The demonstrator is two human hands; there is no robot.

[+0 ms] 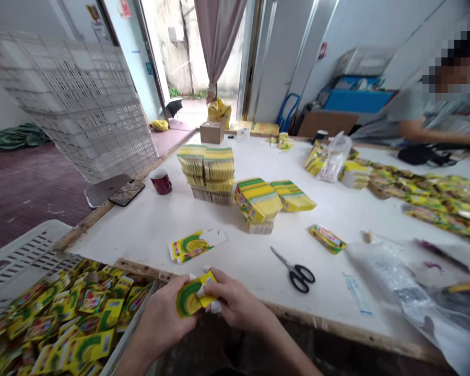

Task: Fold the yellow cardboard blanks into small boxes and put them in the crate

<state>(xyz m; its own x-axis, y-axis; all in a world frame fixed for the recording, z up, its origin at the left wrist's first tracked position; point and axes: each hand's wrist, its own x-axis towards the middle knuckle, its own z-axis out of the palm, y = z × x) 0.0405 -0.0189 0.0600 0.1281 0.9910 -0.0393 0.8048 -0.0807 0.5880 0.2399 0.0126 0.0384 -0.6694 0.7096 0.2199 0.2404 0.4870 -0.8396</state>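
Observation:
Between my two hands, just over the near table edge, is a small yellow and green printed carton (188, 298). My left hand (166, 308) is closed around its left side. At the other end, the fingers of my right hand (235, 297) pinch it; white coverings show on some fingertips. Beyond my hands lies a flattened yellow carton (196, 244) with white flaps. To the left, a white plastic crate (43, 235) holds many small yellow and green packets (78, 318).
Stacks of flat cartons (207, 169) and more carton bundles (258, 201) stand mid-table. Scissors (295, 271) lie right, near a single packet (328, 238). A mug (161, 181) and phone (127, 192) sit left. Plastic bags (399, 292) cover the right corner; a person (415, 115) works beyond.

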